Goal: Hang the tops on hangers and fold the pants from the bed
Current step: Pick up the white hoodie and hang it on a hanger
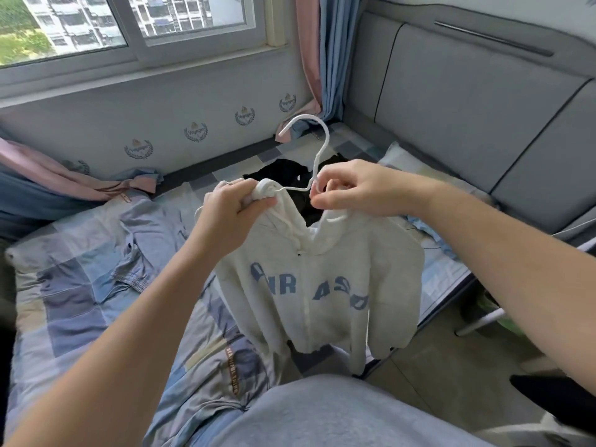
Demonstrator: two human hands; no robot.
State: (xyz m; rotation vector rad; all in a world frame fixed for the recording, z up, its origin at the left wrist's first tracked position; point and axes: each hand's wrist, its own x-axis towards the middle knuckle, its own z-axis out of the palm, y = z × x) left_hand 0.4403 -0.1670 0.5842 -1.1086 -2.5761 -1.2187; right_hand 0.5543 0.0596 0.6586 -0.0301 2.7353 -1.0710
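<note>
A light grey zip hoodie (332,282) with blue letters hangs in the air in front of me, over the bed's edge. A white hanger (317,150) sticks up from its neck, hook pointing left. My left hand (232,208) grips the bunched left shoulder of the hoodie over the hanger's arm. My right hand (351,187) pinches the hanger at the base of its hook, along with the hoodie's neck edge. Blue-grey pants (142,250) lie spread on the bed at the left. A black garment (290,175) lies crumpled behind the hoodie.
The bed (74,317) has a blue checked cover. A grey padded headboard (467,101) stands at the right. A window and pink-and-blue curtains (316,59) are behind. A light blue cloth (429,227) lies near the headboard. Floor shows at the lower right.
</note>
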